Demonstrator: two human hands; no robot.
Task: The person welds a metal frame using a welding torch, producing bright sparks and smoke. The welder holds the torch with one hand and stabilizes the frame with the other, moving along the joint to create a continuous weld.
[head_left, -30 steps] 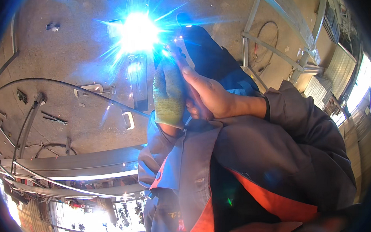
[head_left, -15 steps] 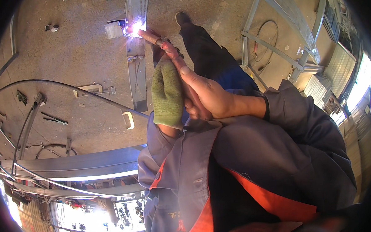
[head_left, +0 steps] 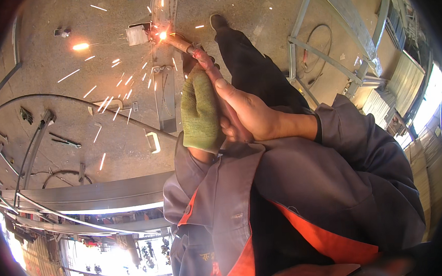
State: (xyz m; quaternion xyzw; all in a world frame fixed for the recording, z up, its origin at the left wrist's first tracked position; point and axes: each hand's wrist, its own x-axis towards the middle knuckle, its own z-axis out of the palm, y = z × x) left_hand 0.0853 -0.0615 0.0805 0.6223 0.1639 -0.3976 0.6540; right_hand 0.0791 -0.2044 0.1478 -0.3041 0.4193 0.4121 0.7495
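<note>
A welding torch [head_left: 204,59] with a reddish handle and copper-coloured nozzle points up and left. My bare right hand [head_left: 247,109] is wrapped round its rear handle, thumb along the top. My left hand [head_left: 198,106], in a green knit glove, is closed against the torch from the left, nearer the nozzle; its fingertips are partly hidden. At the nozzle's tip a small orange glow [head_left: 163,35] sits on a long grey steel bar [head_left: 165,98], beside a short metal piece [head_left: 137,35]. Orange sparks fly mostly down and left from it.
A C-shaped clamp [head_left: 104,108], another clamp [head_left: 154,142] and pliers [head_left: 65,141] lie on the floor at left. A dark cable [head_left: 79,101] curves across there. Steel framing [head_left: 345,21] stands at right. A dark-trousered leg [head_left: 249,61] stretches out beyond my hands.
The bright white-violet arc at the nozzle has shrunk to a small orange glow. Sparks now streak across the floor at left. Both hands and the torch have barely moved.
</note>
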